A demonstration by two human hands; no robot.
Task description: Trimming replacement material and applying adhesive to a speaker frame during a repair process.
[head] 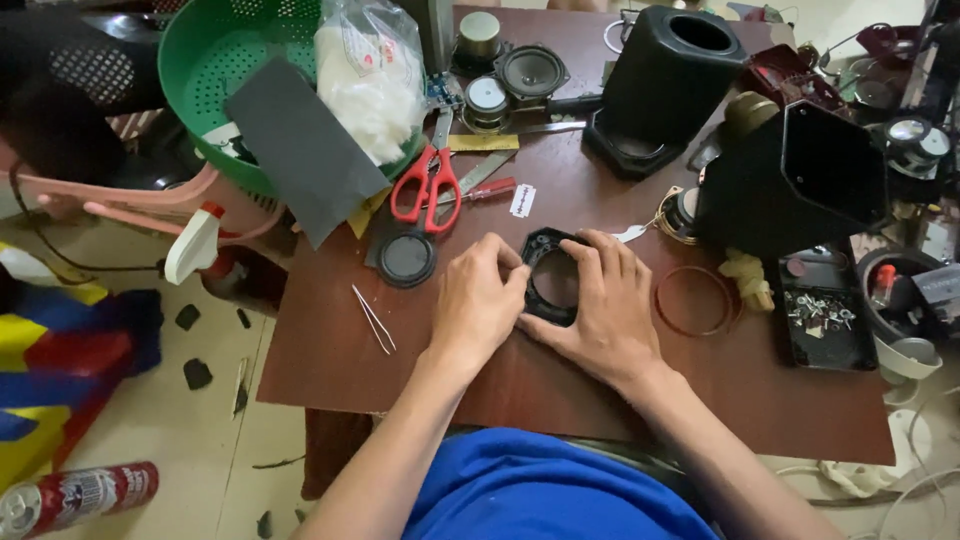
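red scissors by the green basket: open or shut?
Shut. The red scissors lie flat on the table, their two handle loops pressed side by side; the blade tips run under clutter near the green basket.

A dark reddish-brown table (pixel 330 350) is seen from above, its surface matte and evenly lit by soft, diffuse light. Pale floor tiles (pixel 150 430) are visible to the left of the table, scattered with small dark scraps. A pink plastic chair frame (pixel 130 205) is positioned beside the table's left edge. A multicoloured cloth in yellow, blue and red (pixel 60 360) is laid on the floor at the far left. More pale floor is shown at the lower right, crossed by white cables (pixel 900 480). No walls or windows are in view
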